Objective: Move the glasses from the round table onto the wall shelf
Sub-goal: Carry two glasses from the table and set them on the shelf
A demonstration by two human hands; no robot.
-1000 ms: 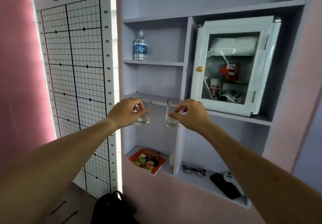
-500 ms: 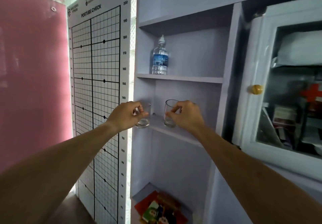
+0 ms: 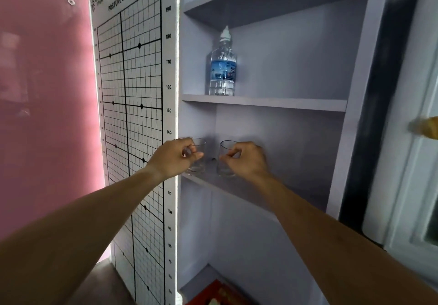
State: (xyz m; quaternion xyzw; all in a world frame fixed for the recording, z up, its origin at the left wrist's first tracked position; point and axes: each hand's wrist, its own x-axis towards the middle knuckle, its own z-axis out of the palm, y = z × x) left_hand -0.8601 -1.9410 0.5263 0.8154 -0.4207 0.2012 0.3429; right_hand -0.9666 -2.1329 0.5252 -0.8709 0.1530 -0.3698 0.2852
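Two clear drinking glasses are at the middle board of the lilac wall shelf (image 3: 265, 194). My left hand (image 3: 174, 158) grips the left glass (image 3: 198, 164) by its rim, at the shelf's left end near the front edge. My right hand (image 3: 245, 161) pinches the rim of the right glass (image 3: 224, 162), a little further in. Both glasses are upright with their bases at the board; whether they rest on it I cannot tell. The round table is out of view.
A water bottle (image 3: 222, 67) stands on the board above. A posture-check grid chart (image 3: 135, 126) hangs just left of the shelf, beside a pink wall. A white cabinet door with a yellow knob (image 3: 425, 128) is at the right. Something red (image 3: 218, 293) lies on the lowest board.
I have come closer to the shelf, and both hands have carried the glasses forward and in over the middle board, where they now sit level with it.
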